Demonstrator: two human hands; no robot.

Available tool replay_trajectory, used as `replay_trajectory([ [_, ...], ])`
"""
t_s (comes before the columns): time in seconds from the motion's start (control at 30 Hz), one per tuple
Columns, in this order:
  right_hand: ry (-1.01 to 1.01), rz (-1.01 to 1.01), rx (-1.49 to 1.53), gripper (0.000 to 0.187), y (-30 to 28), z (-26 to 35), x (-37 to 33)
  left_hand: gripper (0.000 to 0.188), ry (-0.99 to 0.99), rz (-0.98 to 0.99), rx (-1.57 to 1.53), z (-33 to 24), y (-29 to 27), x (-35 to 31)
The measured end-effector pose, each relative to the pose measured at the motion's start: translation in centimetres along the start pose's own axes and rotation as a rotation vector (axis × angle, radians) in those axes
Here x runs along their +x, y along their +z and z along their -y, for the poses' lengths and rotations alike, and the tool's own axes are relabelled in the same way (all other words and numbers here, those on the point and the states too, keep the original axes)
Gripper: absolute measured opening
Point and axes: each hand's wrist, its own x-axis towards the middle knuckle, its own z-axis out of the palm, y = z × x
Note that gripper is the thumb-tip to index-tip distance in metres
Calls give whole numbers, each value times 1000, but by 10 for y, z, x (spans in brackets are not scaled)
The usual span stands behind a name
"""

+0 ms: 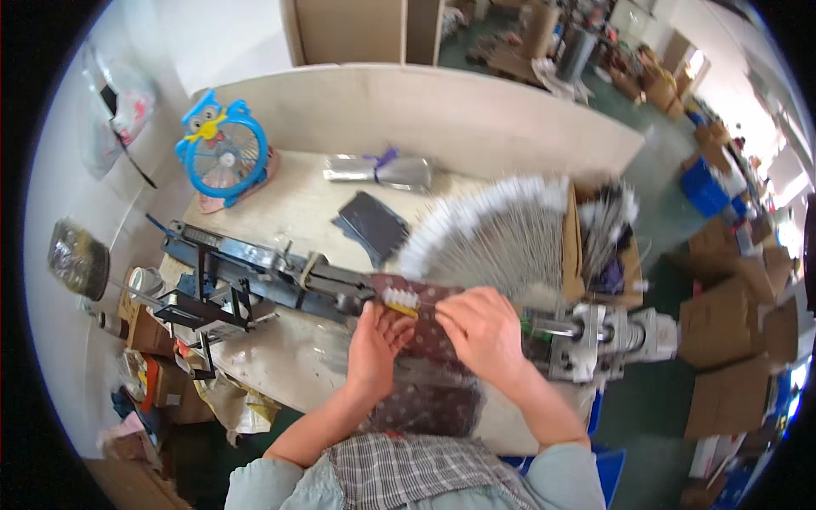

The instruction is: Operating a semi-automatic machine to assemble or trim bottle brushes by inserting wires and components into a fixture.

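- While your left hand [374, 350] half-curls beside a yellow-and-white ridged strip [402, 299], whether it grips the strip is unclear.
- Your right hand [483, 334] is pinched narrow just right of it; what it holds, if anything, can't be told.
- The strip shows against brown dotted cloth [429, 342]; a slack hold could let it slip.
- Swinging the right hand forward might scatter the fanned, white-tipped wire stems [520, 246].

Blue owl-faced fan [226, 158], hanging plastic bag [129, 117], cardboard boxes [719, 320]

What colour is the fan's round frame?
The round frame is blue; it shows best in the head view.
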Motion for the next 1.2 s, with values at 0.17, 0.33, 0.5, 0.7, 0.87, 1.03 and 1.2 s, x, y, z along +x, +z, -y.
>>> replay_trajectory([
  [0.17,122,130,73,11,-2,-16,-51,48,-32,54,228,-11,-19,-22],
  [0.33,276,622,-177,12,20,-39,-116,34,108,-419,27,-37,-121,-20],
  [0.5,250,428,-148,14,-8,-29,-97,44,361,-736,-429,-100,-343,-41],
  [0.7,222,418,-177,18,-14,-26,-97,33,601,-1001,-207,-136,-402,-45],
  [0.87,241,475,-248,22,-21,-25,-99,42,576,-993,-167,-80,-346,-31],
  [1.03,322,546,-264,21,-21,-26,-97,32,264,-549,-400,-21,-248,-21],
  [1.2,488,448,-153,19,-12,-27,-103,34,11,-107,-38,-5,-85,-18],
])
